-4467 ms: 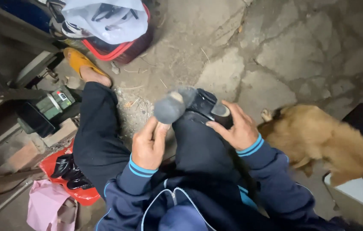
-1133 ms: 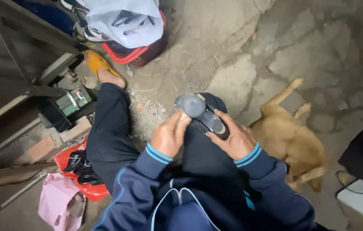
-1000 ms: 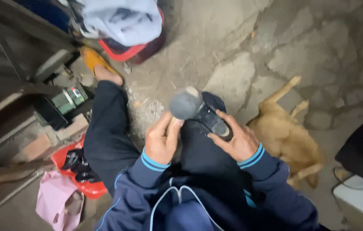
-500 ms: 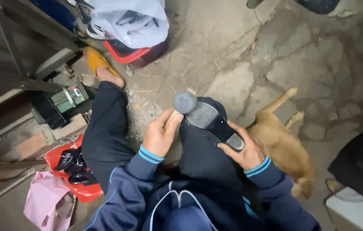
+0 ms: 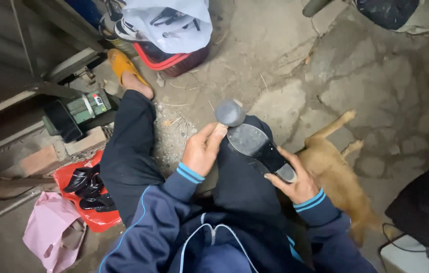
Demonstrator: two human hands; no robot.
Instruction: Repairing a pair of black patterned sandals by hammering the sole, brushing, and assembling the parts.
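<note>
A black heeled shoe [image 5: 255, 144] lies sole-up on my right knee, its round grey heel tip [image 5: 229, 112] pointing away from me. My left hand [image 5: 202, 149] presses its fingers against the shoe's side near the heel. My right hand [image 5: 295, 182] grips the toe end of the shoe from below and the right. Both sleeves are dark blue with light blue cuffs.
A tan dog [image 5: 335, 177] lies on the cracked concrete to my right. On my left are a red tray with black shoes [image 5: 88, 189], a pink bag [image 5: 53, 232], a dark green box [image 5: 75, 114] and bricks. A red basket under a white plastic bag [image 5: 169, 25] stands ahead.
The shoe has turned so its sole faces up and now lies flatter on the knee. My right hand slid down to the toe end. The view shifted; the dog stretched out a leg.
</note>
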